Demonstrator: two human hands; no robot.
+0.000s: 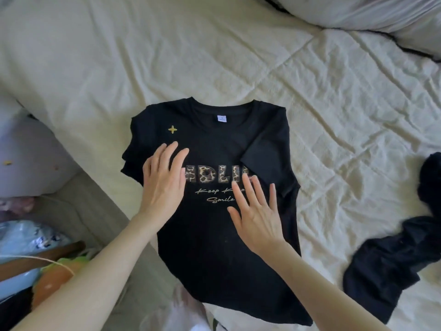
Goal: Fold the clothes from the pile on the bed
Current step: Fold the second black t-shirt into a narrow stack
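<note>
A black T-shirt (214, 247) lies front up on the cream bedspread (214, 56), collar away from me. It carries leopard-print letters, a gold script line and a small yellow star. Both sleeves are folded inward over the body, the right one lying across the chest. My left hand (164, 180) lies flat on the shirt's left side with straight fingers. My right hand (256, 211) lies flat just right of the print, fingers spread. Neither hand grips cloth.
A crumpled dark garment (401, 254) lies on the bed at the right edge. A grey-white pillow or duvet (381, 13) sits at the top right. Left of the bed are a lilac cushion (31, 158) and blue and orange items (47, 271) low down.
</note>
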